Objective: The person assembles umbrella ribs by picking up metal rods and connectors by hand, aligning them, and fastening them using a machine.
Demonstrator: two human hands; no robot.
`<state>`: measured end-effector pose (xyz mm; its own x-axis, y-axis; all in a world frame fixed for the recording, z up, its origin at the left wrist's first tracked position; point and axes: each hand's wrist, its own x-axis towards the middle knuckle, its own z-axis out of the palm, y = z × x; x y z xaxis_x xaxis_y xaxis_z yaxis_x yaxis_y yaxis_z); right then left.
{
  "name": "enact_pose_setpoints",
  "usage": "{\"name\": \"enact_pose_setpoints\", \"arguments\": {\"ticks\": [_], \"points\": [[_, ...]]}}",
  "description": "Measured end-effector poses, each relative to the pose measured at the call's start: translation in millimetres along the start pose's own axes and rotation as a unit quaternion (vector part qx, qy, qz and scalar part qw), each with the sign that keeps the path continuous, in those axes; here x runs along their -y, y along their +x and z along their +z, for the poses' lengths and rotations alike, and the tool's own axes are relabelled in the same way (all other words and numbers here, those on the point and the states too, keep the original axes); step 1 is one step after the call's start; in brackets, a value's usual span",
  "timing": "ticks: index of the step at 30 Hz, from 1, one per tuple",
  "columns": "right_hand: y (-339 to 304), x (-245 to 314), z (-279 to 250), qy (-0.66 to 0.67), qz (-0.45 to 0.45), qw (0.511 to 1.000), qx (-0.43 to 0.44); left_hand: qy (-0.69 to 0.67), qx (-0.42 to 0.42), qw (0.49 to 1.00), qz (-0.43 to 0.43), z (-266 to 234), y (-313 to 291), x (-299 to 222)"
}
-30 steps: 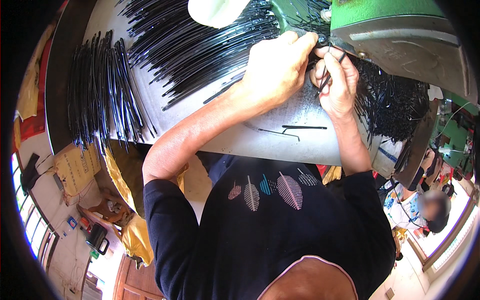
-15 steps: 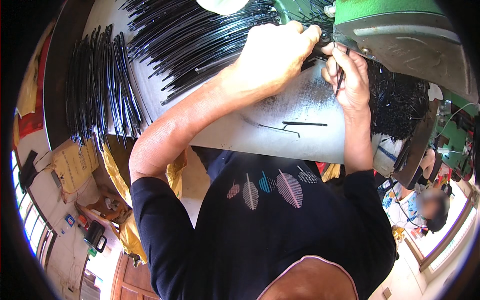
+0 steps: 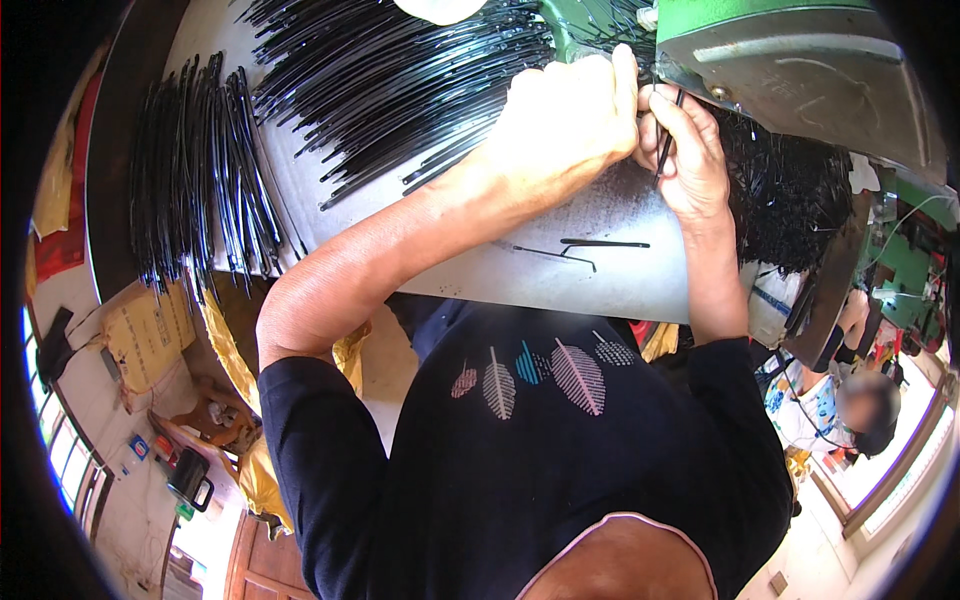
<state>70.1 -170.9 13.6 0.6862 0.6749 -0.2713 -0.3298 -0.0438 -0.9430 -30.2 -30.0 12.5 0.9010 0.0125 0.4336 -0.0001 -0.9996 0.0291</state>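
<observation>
Beside the green machine, both hands meet above the metal worktop. My right hand pinches a thin black strip, which slants down past the fingers. My left hand is closed, back upward, its fingertips close against the right one's. Whatever those left fingers hold is hidden. To the left of them spreads a wide pile of similar black strips. Two loose pieces lie on the worktop below the hands.
A second bundle of black strips lies along the worktop's left side. Right of my right hand is a dense heap of black pieces. A white round object shows at the top edge. Another person is at the far right.
Both hands have shifted slightly left and closer together. My left index finger now points upward. The strip in my right hand has moved left with it.
</observation>
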Motion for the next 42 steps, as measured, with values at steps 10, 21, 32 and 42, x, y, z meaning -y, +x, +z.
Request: {"name": "enact_pose_setpoints", "arguments": {"ticks": [10,21,32,42], "points": [[-2,1,-1,-0.042,0.000,0.999,0.011,-0.001,-0.019,1.000,0.002,3,-3,-2],[-2,-12,4,-0.060,-0.093,0.994,-0.021,-0.212,-0.026,0.975,-0.061,9,-4,13],[0,-16,5,-0.051,-0.092,0.994,-0.031,-0.277,-0.048,0.956,-0.088,10,-4,11],[-1,-22,9,-0.064,-0.109,0.991,-0.047,-0.303,-0.050,0.947,-0.095,15,-7,8]]}}
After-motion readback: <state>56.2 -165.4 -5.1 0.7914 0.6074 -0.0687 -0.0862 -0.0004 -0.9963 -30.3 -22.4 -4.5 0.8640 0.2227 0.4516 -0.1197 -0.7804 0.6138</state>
